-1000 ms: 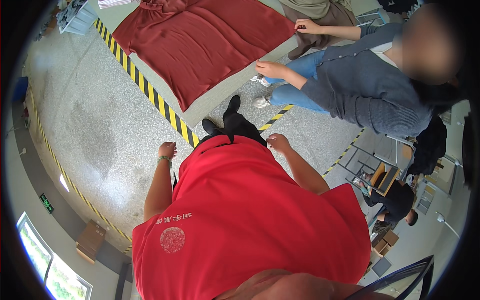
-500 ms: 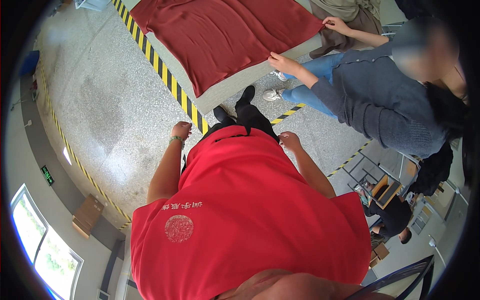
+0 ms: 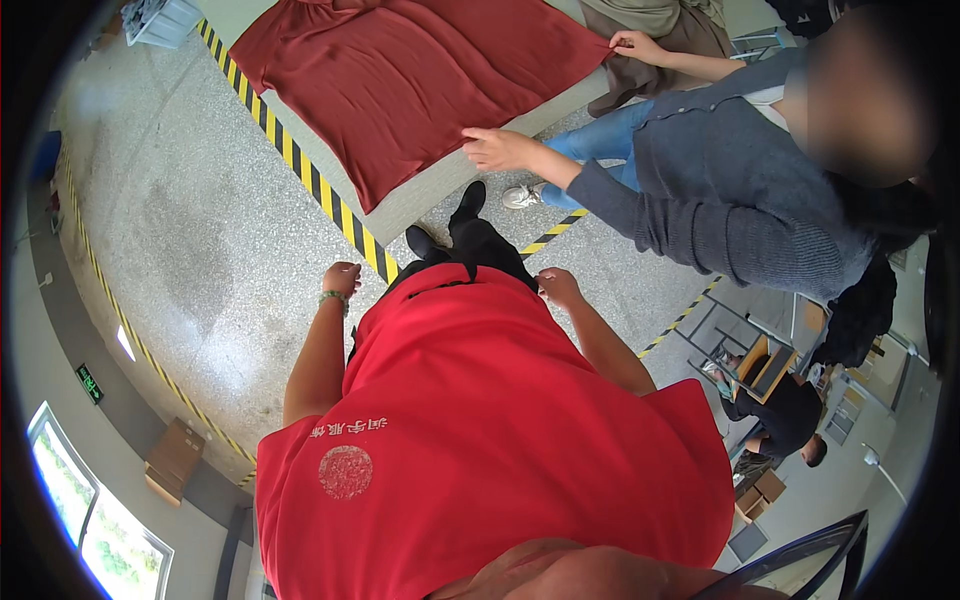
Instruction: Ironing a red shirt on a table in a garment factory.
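My left hand [image 3: 342, 280], with a green bead bracelet at its wrist, hangs beside my body over the floor. Its fingers are loosely curled, and nothing shows in them. My right hand [image 3: 558, 287] hangs at my other side, close to my black trousers, fingers curled in and no object visible. Ahead, a dark red cloth [image 3: 400, 110] lies spread with soft folds over a pale grey table [image 3: 405, 212]. Neither of my hands touches it. A co-worker's near hand [image 3: 498, 150] pinches the cloth's near edge, and their far hand [image 3: 638, 46] holds its right corner.
The co-worker in a grey cardigan [image 3: 740, 190] stands at the table's right side. Brown and beige cloth [image 3: 690, 30] lies beyond. Black-and-yellow tape [image 3: 300, 165] marks the floor. A light plastic crate [image 3: 165, 22] stands far left; a metal-framed chair [image 3: 755, 365] is behind the co-worker.
The co-worker's near hand has moved left along the cloth's edge. The table and cloth sit slightly further left in view. My hands still hang at my sides.
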Demonstrator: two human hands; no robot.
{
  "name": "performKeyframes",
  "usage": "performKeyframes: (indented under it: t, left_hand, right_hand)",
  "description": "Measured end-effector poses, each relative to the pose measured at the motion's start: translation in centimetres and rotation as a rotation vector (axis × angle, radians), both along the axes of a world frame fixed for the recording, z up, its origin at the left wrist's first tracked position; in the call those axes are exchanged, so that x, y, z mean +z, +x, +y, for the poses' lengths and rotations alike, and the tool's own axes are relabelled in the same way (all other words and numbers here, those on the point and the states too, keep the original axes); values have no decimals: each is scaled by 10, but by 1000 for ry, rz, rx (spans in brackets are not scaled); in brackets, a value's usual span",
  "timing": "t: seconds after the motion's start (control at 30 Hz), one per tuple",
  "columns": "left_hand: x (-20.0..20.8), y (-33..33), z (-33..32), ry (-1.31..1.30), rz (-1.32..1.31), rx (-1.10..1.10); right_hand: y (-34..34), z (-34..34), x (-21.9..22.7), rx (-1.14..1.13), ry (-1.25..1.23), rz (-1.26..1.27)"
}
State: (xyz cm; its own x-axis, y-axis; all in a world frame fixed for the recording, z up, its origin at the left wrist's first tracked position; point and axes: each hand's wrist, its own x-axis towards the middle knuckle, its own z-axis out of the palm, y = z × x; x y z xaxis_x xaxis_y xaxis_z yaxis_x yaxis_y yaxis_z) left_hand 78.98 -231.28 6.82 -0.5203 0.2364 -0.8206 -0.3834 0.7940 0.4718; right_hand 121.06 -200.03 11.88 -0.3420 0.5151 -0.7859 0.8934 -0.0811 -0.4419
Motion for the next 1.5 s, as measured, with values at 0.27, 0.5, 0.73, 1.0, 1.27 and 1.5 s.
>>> performKeyframes:
  t: [0.27, 0.5, 0.73, 1.0, 1.27, 1.5]
  left_hand:
    - [12, 3, 0, 90, 45, 68]
    - [111, -10, 95, 292, 454, 135]
    - [131, -20, 130, -2, 750, -278]
    - [137, -19, 126, 493, 214, 293]
    - [148, -11, 132, 487, 205, 427]
    - [132, -15, 121, 518, 134, 451]
  right_hand:
    - [-4, 0, 2, -19, -10, -7]
    - [-11, 2, 3, -56, 12, 5]
    - [-42, 13, 17, 78, 124, 111]
    - [-195, 62, 201, 84, 602, 655]
    - [-223, 79, 179, -86, 329, 901]
    - [-199, 53, 110, -97, -7, 598]
